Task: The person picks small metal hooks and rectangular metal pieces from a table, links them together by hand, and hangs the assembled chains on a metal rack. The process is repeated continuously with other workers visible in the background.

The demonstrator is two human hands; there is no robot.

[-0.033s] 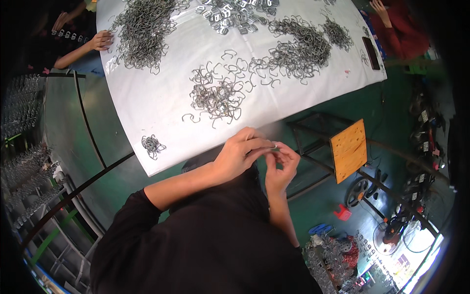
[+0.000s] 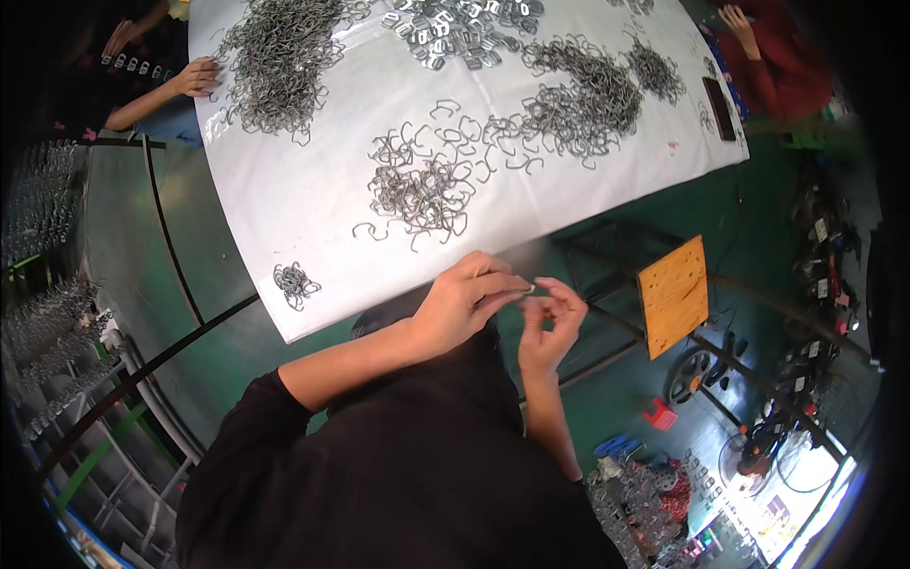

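Observation:
Just off the near edge of the table, my left hand (image 2: 471, 299) is closed, its thumb and fingertips pinching a small metal piece (image 2: 531, 288), mostly covered by the fingers. My right hand (image 2: 550, 327) is beside those fingertips with its fingers curved and apart, the index fingertip close to the piece. Beyond the hands, a loose pile of bent wire hooks (image 2: 417, 194) lies on the white-covered table (image 2: 322, 204). A smaller clump of hooks (image 2: 296, 284) sits at the near left corner.
Larger heaps of hooks (image 2: 280, 71) and flat metal buckles (image 2: 455, 33) cover the far table. A dark phone (image 2: 719, 107) lies by its right edge. Co-workers' hands (image 2: 196, 78) show at both sides. A stool with a wooden seat (image 2: 675, 296) stands to my right.
My right hand has shifted slightly right and down, its fingers opening a little from the left fingertips. The left hand has hardly moved.

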